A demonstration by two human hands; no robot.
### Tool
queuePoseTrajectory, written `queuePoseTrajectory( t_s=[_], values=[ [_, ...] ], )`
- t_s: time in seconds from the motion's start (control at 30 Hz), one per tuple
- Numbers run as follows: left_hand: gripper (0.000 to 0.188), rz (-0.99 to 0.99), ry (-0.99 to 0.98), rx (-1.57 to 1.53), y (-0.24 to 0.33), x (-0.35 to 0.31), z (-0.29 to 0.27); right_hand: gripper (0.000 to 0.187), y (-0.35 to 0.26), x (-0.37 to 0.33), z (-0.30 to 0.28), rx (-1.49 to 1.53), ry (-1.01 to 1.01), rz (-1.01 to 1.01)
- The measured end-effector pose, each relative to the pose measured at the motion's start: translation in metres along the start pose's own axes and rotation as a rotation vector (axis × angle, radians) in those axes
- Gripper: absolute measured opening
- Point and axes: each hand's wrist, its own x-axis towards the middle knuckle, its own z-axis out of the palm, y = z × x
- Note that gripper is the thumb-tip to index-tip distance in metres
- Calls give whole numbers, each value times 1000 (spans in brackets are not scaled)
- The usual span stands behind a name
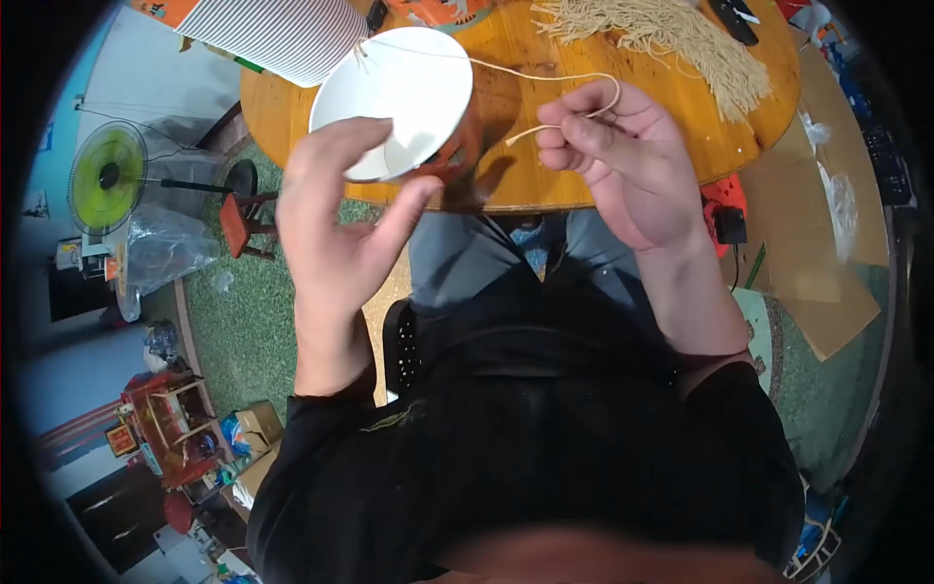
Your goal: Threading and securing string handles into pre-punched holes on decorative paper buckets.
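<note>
A green, carpet-like floor (pixel 258 331) fills the room below, cluttered at the left with a standing fan with green blades (pixel 107 175), a small red wooden stool (pixel 241 222) and clear plastic bags (pixel 165 255). Flattened brown cardboard sheets (pixel 827 243) lie on the floor at the right. Above the person's lap stands a round table of glossy orange-brown wood (pixel 506 127), its curved edge close to the knees. A heap of pale beige strings (pixel 671 39) lies spread on the far part of the table, loose and fibrous, and a stack of white ribbed paper cups (pixel 282 34) lies on its side at the table's left end.

The person, in a black top and grey trousers, holds a white paper cup with an orange-red outer wall (pixel 404 102) over the near edge of the table. The cup is tilted so its smooth, round, white inside faces the camera. The left hand (pixel 341 219) grips it from below and beside, the thumb pressed against the lower rim and the fingers curled over the near wall. A thin beige string (pixel 545 75) runs from the cup's far rim, where it seems knotted, in a slack arc over the table to the right hand (pixel 623 161). That hand sits just right of the cup, not touching it, its fingers bent together and pinching the string, whose short free end sticks out toward the cup.
</note>
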Motion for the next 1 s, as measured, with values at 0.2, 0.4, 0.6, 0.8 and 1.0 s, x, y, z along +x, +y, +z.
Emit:
queuePoseTrajectory(
  t_s=[0.2,0.4,0.6,0.8,1.0],
  values=[
    [58,35,11,-101,31,-33,20,14,18,-20,18,58,35,117],
    [36,-115,-73,-202,31,-37,41,14,25,-25,22,66,6,133],
    [16,-68,-69,-181,22,-38,44,42,29,-30,23,-132,241,185],
    [13,-111,-169,-185,23,-47,40,51,43,-50,24,-842,176,-339],
    [6,-239,-248,-219,23,-50,37,18,65,-44,28,-963,88,-267]
  ],
)
